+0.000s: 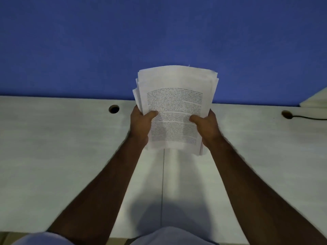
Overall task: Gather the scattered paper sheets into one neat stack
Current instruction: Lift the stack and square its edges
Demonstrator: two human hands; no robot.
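Sheets look gathered: paper stack (174,110) held upright above the tabletop (62,147), left hand (140,125) and right hand (206,128) each with grip closed on a side. Edges fan unevenly, squaring and setting down remain

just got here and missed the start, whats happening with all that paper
A person is holding a bundle of printed paper sheets above a pale desk, the left hand and right hand each gripping a lower side edge. The sheets are gathered together but not squared up: their top and left edges fan out unevenly. No loose sheets show on the desk in front of the person.
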